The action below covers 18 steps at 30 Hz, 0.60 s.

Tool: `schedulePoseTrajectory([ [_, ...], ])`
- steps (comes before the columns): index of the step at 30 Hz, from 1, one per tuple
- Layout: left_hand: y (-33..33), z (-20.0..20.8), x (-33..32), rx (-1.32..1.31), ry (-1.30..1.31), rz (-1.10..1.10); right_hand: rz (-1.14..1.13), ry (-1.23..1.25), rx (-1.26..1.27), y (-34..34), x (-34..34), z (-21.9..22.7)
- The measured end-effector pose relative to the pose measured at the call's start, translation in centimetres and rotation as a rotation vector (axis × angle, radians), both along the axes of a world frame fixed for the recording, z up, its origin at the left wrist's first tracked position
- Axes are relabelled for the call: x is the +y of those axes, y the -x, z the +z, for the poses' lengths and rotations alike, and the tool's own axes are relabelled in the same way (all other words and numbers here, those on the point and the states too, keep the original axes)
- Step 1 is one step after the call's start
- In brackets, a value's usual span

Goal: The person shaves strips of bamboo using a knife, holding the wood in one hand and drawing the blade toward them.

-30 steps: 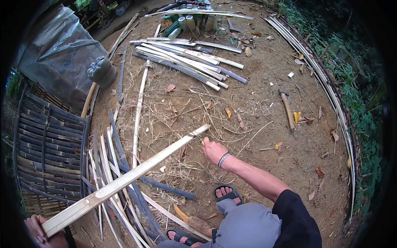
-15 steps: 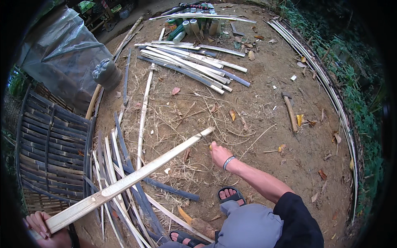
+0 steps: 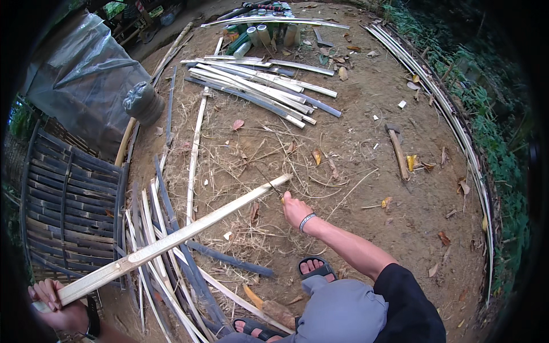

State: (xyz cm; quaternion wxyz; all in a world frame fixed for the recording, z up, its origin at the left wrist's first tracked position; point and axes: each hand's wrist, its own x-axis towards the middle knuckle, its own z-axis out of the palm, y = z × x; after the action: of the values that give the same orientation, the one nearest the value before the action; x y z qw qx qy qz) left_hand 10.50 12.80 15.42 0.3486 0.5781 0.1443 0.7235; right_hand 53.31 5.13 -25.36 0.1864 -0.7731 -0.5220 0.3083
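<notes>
Pale Matt Wood Beside Glossy Plastic

Gripped by the left fingers (image 3: 48,292), the pale strip (image 3: 171,239) looks like split bamboo, matt and mostly smooth. At the right fingers (image 3: 290,201), the thin knife (image 3: 272,185) shows dull, dark metal. Beyond them lies rough, dry earth (image 3: 366,188); to their right, a hammer (image 3: 398,153) combines a worn wooden handle with a dull metal head. Well ahead of the left fingers, the translucent sheet (image 3: 86,74) is wrinkled, glossy plastic. Nearer the body than the right fingers, the grey trousers (image 3: 340,314) are matt cloth.
</notes>
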Motion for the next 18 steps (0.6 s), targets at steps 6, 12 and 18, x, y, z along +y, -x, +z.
schedulePoseTrajectory([
  [6, 0.7, -0.6, 0.8, -0.029, -0.034, -0.017, 0.007, 0.02, -0.056, 0.2, 0.6, 0.0],
  [12, 0.9, -0.3, 0.0, -0.048, -0.066, -0.124, 0.012, 0.056, -0.019, -0.5, 0.0, -1.3],
  [18, 0.5, 0.4, -0.5, -0.03, -0.07, -0.206, -0.01, 0.036, -0.035, -3.0, 1.0, -4.1],
])
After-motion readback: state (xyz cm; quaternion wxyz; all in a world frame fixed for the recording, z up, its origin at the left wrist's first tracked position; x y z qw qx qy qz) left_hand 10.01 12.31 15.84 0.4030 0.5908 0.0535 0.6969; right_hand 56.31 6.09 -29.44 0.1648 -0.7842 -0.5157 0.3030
